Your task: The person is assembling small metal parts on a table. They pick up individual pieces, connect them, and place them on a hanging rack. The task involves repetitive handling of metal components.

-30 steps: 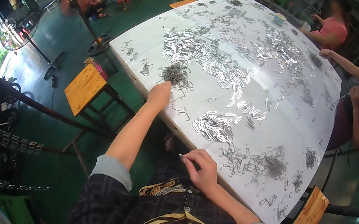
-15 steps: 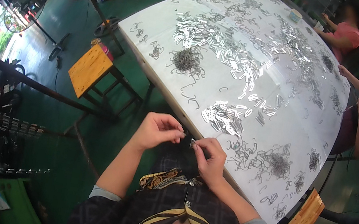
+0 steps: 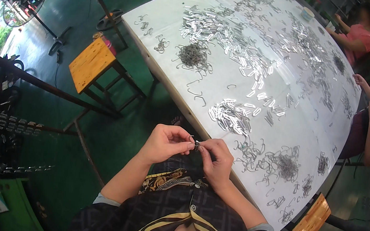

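Just off the near edge of the table, my left hand [image 3: 165, 144] and my right hand [image 3: 216, 160] meet with their fingertips pinched. A small metal piece [image 3: 197, 144] shows at the right fingertips. A thin dark wire bit pokes up by the left fingertips; its full shape is hidden by the fingers. The nearest pile on the white-covered table [image 3: 227, 93] holds shiny oblong metal links [image 3: 231, 115]. To its right lie loose curved wire hooks [image 3: 249, 155] and a denser heap of them [image 3: 288, 167].
A tangled dark hook heap [image 3: 193, 57] and a long spread of metal links [image 3: 247, 60] cover the table farther off. Wooden stools stand at left [image 3: 90, 64] and right [image 3: 313, 218]. Two people [image 3: 359, 39] work along the right side. A pale tub [image 3: 307, 14] stands at the far edge.
My left hand has moved right, so its fingertips now meet those of my right hand at the small metal piece. The right hand has hardly moved.
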The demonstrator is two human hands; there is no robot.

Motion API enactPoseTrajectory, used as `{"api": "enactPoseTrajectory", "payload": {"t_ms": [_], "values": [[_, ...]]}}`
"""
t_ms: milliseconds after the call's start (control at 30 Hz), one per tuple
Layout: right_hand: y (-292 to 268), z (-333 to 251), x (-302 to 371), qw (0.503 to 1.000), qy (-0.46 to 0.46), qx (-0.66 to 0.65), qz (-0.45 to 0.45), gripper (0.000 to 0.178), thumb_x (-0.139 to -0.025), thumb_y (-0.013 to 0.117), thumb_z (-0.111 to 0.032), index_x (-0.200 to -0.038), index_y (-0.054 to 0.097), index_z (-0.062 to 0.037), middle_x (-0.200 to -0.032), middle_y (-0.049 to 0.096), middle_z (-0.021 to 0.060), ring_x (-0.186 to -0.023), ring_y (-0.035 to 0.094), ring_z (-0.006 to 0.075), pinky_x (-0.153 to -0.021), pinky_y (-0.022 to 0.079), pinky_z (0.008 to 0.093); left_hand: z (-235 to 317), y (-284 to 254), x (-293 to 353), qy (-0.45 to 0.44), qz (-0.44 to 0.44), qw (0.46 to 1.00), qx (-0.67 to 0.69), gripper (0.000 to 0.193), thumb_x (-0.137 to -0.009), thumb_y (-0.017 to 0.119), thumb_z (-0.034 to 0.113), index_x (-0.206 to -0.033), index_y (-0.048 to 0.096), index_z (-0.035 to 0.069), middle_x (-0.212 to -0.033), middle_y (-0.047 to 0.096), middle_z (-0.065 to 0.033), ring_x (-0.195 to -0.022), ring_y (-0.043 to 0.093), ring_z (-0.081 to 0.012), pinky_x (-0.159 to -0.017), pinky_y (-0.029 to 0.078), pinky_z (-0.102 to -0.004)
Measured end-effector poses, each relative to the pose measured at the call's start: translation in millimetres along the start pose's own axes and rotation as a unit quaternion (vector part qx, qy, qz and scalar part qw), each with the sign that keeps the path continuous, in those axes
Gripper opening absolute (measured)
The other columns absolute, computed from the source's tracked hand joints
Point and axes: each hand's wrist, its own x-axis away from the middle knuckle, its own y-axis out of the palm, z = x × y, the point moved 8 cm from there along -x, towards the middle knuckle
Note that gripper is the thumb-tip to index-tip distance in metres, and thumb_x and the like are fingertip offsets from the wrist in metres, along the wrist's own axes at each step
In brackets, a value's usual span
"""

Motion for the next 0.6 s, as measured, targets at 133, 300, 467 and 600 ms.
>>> {"api": "enactPoseTrajectory", "payload": {"t_ms": [133, 300, 467, 600], "values": [[1.8, -0.1, 1.9, 1.0, -0.021, 0.011, -0.005, 0.011, -0.078, 0.07, 0.003, -0.087, 0.069, -0.0011, -0.084, 0.064, 0.0099, -0.075, 0.063, 0.0209, -0.066, 0.049, 0.0287, 15.1, 5.9, -0.4, 0.137, -0.007, 0.988, -0.075, 0.008, -0.085, 0.063, -0.005, -0.093, 0.063, -0.004, -0.099, 0.067, -0.0136, -0.092, 0.064, -0.0157, -0.08, 0.052, -0.0273], [-13.6, 4.1, -0.1, 0.997, -0.061, 0.047, 0.007, 0.014, -0.074, 0.072, 0.0, -0.088, 0.069, -0.0032, -0.083, 0.066, 0.0099, -0.075, 0.063, 0.0223, -0.067, 0.049, 0.0309, 10.1, 12.9, 1.1, 0.095, -0.019, 0.994, -0.044, 0.011, -0.086, 0.061, -0.005, -0.097, 0.059, -0.003, -0.103, 0.066, -0.0128, -0.097, 0.062, -0.0163, -0.085, 0.049, -0.0297], [-77.7, 85.4, -16.0, 0.97, 0.065, 0.2, 0.123, 0.015, -0.078, 0.069, -0.005, -0.092, 0.07, -0.0041, -0.084, 0.063, 0.0103, -0.074, 0.06, 0.0252, -0.068, 0.047, 0.0352, 13.4, 12.3, 5.4, 0.128, -0.026, 0.987, -0.094, 0.01, -0.087, 0.059, -0.006, -0.096, 0.058, -0.001, -0.1, 0.065, -0.012, -0.095, 0.062, -0.0164, -0.086, 0.049, -0.0302], [-97.8, 133.1, -27.6, 0.943, 0.127, 0.289, 0.105, 0.014, -0.078, 0.069, -0.005, -0.091, 0.068, -0.0038, -0.084, 0.061, 0.0104, -0.08, 0.058, 0.0279, -0.073, 0.047, 0.0375, 6.2, 13.5, 1.8, 0.137, -0.036, 0.985, -0.103, 0.01, -0.087, 0.059, -0.005, -0.096, 0.058, 0.0, -0.1, 0.064, -0.0105, -0.095, 0.061, -0.0151, -0.085, 0.048, -0.0295]]}}
